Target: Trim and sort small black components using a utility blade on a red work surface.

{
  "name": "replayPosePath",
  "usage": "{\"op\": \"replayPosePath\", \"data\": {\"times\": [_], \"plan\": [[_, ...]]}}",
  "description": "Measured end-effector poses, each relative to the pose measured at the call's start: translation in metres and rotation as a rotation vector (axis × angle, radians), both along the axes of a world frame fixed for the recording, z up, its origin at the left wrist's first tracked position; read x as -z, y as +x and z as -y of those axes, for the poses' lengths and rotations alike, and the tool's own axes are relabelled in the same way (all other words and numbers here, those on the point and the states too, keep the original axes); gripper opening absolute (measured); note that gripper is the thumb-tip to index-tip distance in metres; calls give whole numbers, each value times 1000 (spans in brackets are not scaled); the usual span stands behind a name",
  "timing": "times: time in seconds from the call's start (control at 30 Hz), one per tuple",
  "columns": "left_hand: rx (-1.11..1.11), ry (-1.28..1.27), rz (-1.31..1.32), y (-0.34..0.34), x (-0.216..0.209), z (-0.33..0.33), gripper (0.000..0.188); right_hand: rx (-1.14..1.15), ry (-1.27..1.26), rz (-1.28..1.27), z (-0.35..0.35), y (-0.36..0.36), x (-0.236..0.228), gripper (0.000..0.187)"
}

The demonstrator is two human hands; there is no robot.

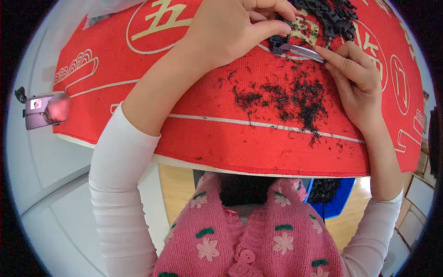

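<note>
My left hand (230,37) pinches a small black plastic-looking part (278,42) between thumb and fingers, near the far edge of the view. In my right hand (354,69) is a slim silver knife (304,52), its blade tip against or very close to the part. Whether the blade is cutting into it cannot be made out. Beyond both hands lies a heap of similar black parts (330,18). Thin black shavings (307,99) are scattered over the red mat (207,143), thickest between my right hand and my body.
A phone (46,111) with a lit screen stands off the table's left side. A clear plastic bag (108,8) rests at the far left. Below the near table edge, a blue bin (342,198) holds dark bits, right of my lap.
</note>
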State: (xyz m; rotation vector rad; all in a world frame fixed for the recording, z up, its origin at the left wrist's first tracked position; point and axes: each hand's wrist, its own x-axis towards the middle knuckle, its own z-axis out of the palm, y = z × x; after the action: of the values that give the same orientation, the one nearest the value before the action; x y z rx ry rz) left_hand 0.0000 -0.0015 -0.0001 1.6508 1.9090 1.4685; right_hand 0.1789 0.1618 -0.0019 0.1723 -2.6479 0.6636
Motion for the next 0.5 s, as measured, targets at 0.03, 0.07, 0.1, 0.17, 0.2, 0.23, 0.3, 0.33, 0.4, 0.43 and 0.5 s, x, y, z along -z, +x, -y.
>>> {"op": "replayPosePath", "data": {"times": [0.03,0.07,0.1,0.17,0.2,0.23,0.3,0.33,0.4,0.43,0.5], "plan": [[-5,27,-65,0,2,0,14,3,12,3,0,-1,0,31],[-10,53,-131,-1,3,0,14,6,25,7,0,-2,0,31],[-16,80,-196,-1,3,0,14,8,37,10,0,-3,0,31],[-30,54,-212,1,2,-1,15,8,30,8,-2,-4,2,31],[-46,29,-228,4,1,0,15,6,25,5,-2,-4,3,31],[-62,5,-245,6,-1,0,16,5,20,2,-3,-4,4,31],[-76,-20,-263,6,-1,0,16,5,14,-2,-3,-4,6,31],[-62,-5,-268,5,-1,0,16,4,21,-8,-2,-4,6,31],[-33,27,-279,3,-1,-1,17,4,36,-19,-2,-4,6,31],[-18,43,-285,3,0,-1,17,4,44,-24,-1,-4,6,31],[-12,56,-283,2,1,-2,17,6,61,-32,-1,-4,6,30]]}}
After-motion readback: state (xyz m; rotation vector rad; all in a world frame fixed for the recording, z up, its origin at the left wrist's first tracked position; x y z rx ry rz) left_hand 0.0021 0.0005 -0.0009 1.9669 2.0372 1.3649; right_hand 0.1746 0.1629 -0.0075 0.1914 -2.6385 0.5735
